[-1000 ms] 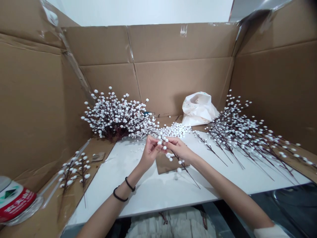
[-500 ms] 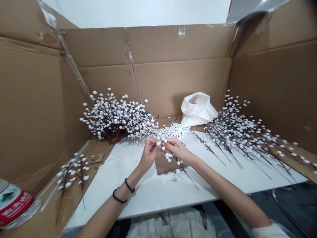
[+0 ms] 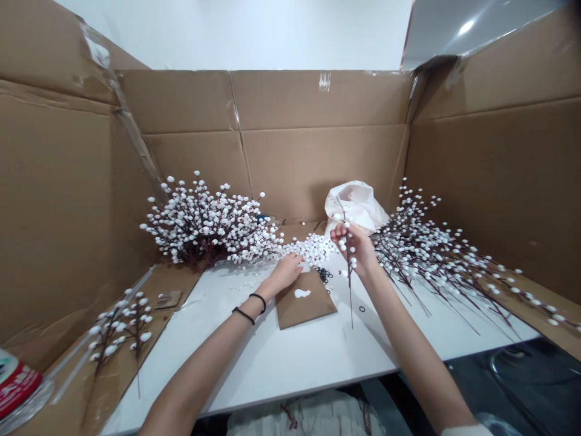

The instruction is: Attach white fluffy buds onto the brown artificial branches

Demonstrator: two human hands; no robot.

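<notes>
My right hand [image 3: 360, 249] is raised over the right of the white board, closed on a berry branch [image 3: 349, 275], a thin dark stem with white foam berries held upright. My left hand [image 3: 287, 271] reaches low to the near edge of a heap of loose white berries [image 3: 313, 248]. Its fingers stretch forward, slightly apart, with no berry visible in them. Just below that hand lies a brown cardboard square [image 3: 304, 309] with a white blob of what looks like glue [image 3: 302, 293] on it. Small black rings [image 3: 324, 275] lie beside the cardboard.
A dense bunch of white-berry branches [image 3: 209, 224] stands at back left. More branches [image 3: 436, 254] lie along the right side. A white plastic bag [image 3: 356, 206] sits behind. Two short branches [image 3: 136, 327] and a red-labelled container [image 3: 16, 381] are at left. Cardboard walls [image 3: 318, 163] enclose the board.
My hands, together at the branch before, have parted. My right hand has lifted the branch up and right, turning it upright. My left hand has let go and moved to the loose berries.
</notes>
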